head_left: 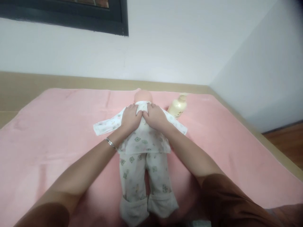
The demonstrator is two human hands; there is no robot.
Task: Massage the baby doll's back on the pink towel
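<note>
A baby doll (143,95) lies face down, its head toward the wall. It wears a white patterned top (146,142) and matching trousers (134,173) with turned-up cuffs; the sleeves spread out to both sides. My left hand (131,118) lies flat on the left of the doll's upper back, a silver bracelet on the wrist. On the right of the upper back rests my right hand (155,116), also flat. The thumbs nearly meet at the middle. Neither hand grips anything. The doll's own hands and feet are hidden by the clothes.
A cream pump bottle (178,106) lies or leans beside the doll's right-hand sleeve. Under everything is a pink mat (59,132) on a tan surface (30,82). Behind it rises a white wall (165,44) with a dark window frame (71,15). Wooden flooring (286,142) shows at the far right.
</note>
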